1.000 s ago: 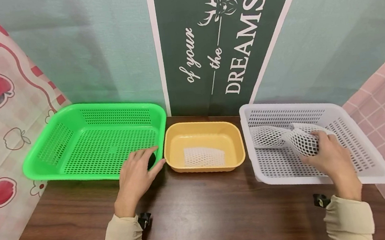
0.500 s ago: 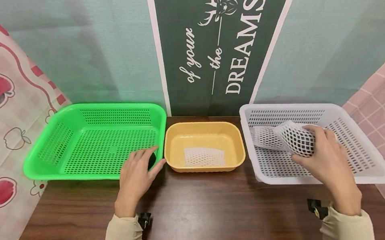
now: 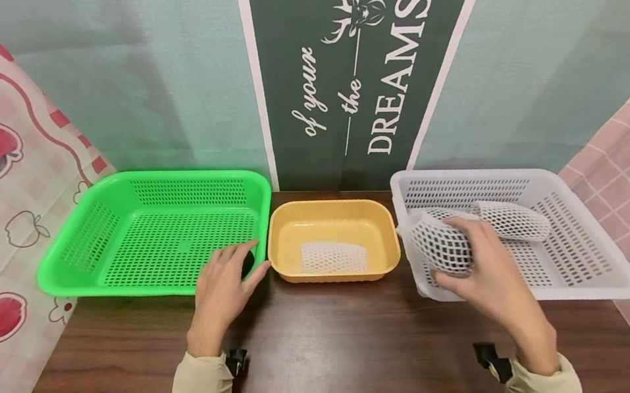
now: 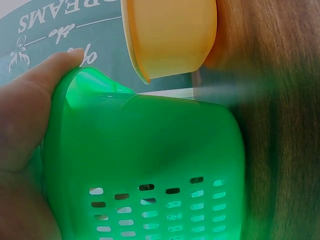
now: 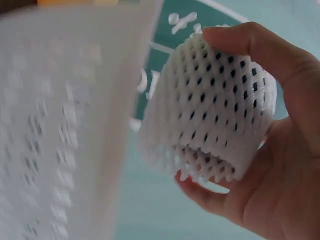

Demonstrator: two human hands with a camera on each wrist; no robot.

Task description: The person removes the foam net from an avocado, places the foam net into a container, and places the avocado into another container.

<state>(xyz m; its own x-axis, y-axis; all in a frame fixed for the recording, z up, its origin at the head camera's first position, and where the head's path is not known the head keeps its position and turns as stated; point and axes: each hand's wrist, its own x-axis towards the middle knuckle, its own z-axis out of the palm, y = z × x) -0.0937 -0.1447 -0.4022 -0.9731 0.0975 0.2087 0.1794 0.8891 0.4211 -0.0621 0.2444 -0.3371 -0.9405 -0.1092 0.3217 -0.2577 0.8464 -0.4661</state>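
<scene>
My right hand [image 3: 495, 272] grips a white foam mesh sleeve [image 3: 443, 244] with a dark item inside it. In the head view it is above the left part of the white basket [image 3: 601, 238]. The right wrist view shows the open lower end of the sleeve [image 5: 210, 100]. Another foam mesh sleeve [image 3: 514, 221] lies in that basket. My left hand [image 3: 222, 288] rests at the near right corner of the green basket [image 3: 159, 286], its fingers fairly straight. A small black patch of an item [image 3: 248, 263] shows between thumb and index finger; its kind is hidden.
Between the baskets stands a yellow tub [image 3: 328, 203] with a flat foam mesh piece [image 3: 333, 257] in it. The brown table [image 3: 365, 349] extends in front. A printed cloth [image 3: 372, 83] hangs close behind, with patterned cloths at both sides.
My right hand has lifted the foam-sleeved item and carried it left within the white basket's area, uncovering the sleeve at the right. My left hand stays in place.
</scene>
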